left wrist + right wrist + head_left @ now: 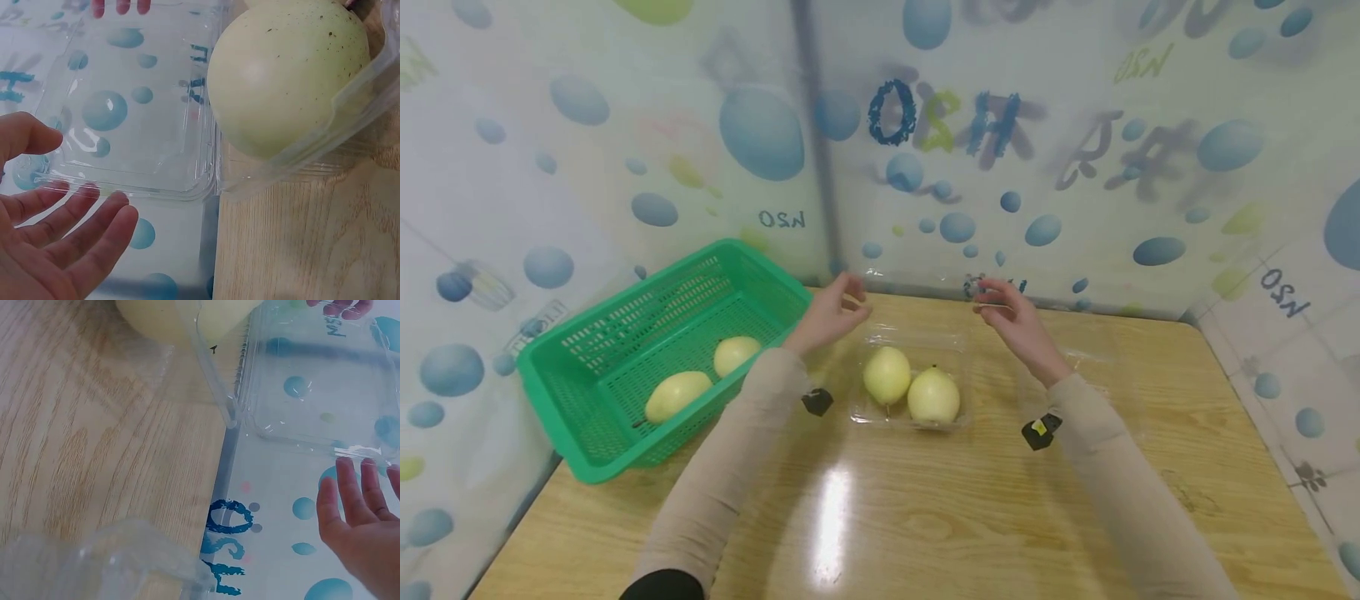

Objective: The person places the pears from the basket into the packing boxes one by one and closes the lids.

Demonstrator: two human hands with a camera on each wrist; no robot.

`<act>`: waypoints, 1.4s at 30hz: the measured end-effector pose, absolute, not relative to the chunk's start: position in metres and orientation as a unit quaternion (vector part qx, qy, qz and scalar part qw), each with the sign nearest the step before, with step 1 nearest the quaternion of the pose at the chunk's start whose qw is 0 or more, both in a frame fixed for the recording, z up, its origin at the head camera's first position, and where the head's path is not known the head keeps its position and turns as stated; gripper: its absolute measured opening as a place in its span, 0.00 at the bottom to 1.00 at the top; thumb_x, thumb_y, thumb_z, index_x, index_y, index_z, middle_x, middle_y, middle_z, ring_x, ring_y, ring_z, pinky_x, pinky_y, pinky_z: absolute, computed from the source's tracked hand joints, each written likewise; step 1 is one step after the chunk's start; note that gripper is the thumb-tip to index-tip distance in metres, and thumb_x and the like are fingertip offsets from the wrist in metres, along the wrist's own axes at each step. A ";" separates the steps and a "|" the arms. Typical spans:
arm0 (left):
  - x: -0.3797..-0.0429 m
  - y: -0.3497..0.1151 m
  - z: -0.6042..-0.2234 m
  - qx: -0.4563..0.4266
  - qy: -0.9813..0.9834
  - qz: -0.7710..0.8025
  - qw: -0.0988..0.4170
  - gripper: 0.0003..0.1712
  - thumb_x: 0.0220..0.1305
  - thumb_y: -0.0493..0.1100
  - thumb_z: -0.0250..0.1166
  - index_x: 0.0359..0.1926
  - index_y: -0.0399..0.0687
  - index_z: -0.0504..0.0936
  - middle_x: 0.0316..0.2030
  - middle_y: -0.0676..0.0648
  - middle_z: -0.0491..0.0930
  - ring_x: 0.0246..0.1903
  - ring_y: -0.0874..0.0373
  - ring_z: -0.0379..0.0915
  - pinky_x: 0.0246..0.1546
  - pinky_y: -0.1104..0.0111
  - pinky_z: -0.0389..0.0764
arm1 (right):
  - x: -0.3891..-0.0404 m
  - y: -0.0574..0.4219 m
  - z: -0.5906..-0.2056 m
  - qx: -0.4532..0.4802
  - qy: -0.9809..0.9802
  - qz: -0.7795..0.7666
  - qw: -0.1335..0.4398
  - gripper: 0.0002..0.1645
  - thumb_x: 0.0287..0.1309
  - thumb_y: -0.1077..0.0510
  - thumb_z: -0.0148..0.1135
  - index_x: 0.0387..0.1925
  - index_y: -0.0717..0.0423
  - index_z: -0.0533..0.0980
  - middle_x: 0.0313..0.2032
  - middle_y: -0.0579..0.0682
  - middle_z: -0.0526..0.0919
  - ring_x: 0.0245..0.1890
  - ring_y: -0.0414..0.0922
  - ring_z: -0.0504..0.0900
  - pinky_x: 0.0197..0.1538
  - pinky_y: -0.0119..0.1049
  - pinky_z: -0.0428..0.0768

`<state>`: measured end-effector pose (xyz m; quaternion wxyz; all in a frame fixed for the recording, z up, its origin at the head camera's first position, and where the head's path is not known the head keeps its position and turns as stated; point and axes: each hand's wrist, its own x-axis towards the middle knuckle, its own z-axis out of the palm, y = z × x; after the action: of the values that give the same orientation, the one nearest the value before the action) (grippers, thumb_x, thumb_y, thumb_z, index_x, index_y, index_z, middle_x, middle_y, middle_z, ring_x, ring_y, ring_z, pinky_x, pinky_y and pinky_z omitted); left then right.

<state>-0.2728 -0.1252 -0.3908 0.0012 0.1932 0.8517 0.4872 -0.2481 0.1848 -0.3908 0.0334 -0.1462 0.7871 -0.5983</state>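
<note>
A clear plastic clamshell box [912, 425] sits on the table, holding two pale yellow pears, the left one [887, 375] and the right one [933, 396]. Its transparent lid [125, 156] stands raised at the hinge behind the pears. My left hand [829, 315] is at the lid's left edge, thumb and fingers spread around a corner and not closed. At the opposite edge is my right hand [1018, 325], its fingers fairly straight, with fingertips [345, 467] touching or very near the rim. Whether either hand bears the lid's weight cannot be told.
On the left stands a green plastic basket [587, 333] with two more pears [677, 397]. Another clear plastic container [125, 562] lies right of the box, partly behind my right forearm. A patterned curtain [1075, 167] hangs along the wooden table's [925, 517] back edge.
</note>
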 end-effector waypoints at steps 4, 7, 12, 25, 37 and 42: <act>-0.269 -0.126 -0.387 0.191 0.855 0.482 0.008 0.18 0.62 0.33 0.61 0.50 0.34 0.67 0.46 0.35 0.73 0.47 0.40 0.76 0.48 0.59 0.80 | -0.245 0.187 -0.391 -0.164 0.785 -0.597 0.032 0.25 0.71 0.65 0.46 0.67 0.62 0.60 0.58 0.69 0.67 0.59 0.61 0.70 0.63 0.54 0.67; -0.266 -0.127 -0.385 0.195 0.856 0.478 0.012 0.19 0.62 0.34 0.61 0.52 0.34 0.66 0.47 0.34 0.73 0.47 0.39 0.76 0.47 0.59 0.80 | -0.241 0.188 -0.390 -0.177 0.789 -0.588 0.026 0.25 0.70 0.67 0.47 0.67 0.63 0.60 0.57 0.68 0.68 0.59 0.60 0.71 0.62 0.53 0.69; -0.263 -0.128 -0.385 0.211 0.850 0.482 0.020 0.22 0.62 0.32 0.61 0.55 0.31 0.65 0.49 0.30 0.72 0.48 0.38 0.76 0.47 0.58 0.81 | -0.235 0.192 -0.390 -0.193 0.804 -0.562 0.019 0.26 0.69 0.68 0.47 0.67 0.63 0.60 0.57 0.66 0.69 0.59 0.60 0.71 0.61 0.51 0.71; -0.254 -0.126 -0.380 0.223 0.851 0.474 0.040 0.25 0.62 0.33 0.61 0.59 0.31 0.65 0.52 0.32 0.71 0.50 0.38 0.75 0.48 0.59 0.80 | -0.225 0.196 -0.384 -0.202 0.813 -0.545 0.025 0.25 0.70 0.67 0.47 0.66 0.64 0.62 0.58 0.64 0.69 0.60 0.58 0.71 0.61 0.51 0.71; -0.247 -0.128 -0.373 0.234 0.862 0.445 0.064 0.29 0.64 0.34 0.61 0.62 0.30 0.63 0.57 0.31 0.69 0.53 0.37 0.73 0.51 0.57 0.79 | -0.218 0.197 -0.385 -0.227 0.822 -0.521 0.002 0.21 0.68 0.69 0.48 0.61 0.66 0.67 0.56 0.62 0.72 0.58 0.57 0.73 0.59 0.48 0.73; -0.246 -0.130 -0.372 0.245 0.859 0.446 0.065 0.27 0.64 0.34 0.61 0.62 0.30 0.63 0.56 0.31 0.69 0.53 0.36 0.72 0.52 0.57 0.78 | -0.217 0.195 -0.384 -0.238 0.828 -0.507 -0.026 0.19 0.67 0.70 0.49 0.59 0.67 0.69 0.54 0.62 0.74 0.56 0.57 0.74 0.59 0.52 0.72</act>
<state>-0.2456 -0.1300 -0.3717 0.0648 0.2447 0.8586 0.4457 -0.2170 0.1950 -0.3844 -0.0255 -0.2381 0.8283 -0.5065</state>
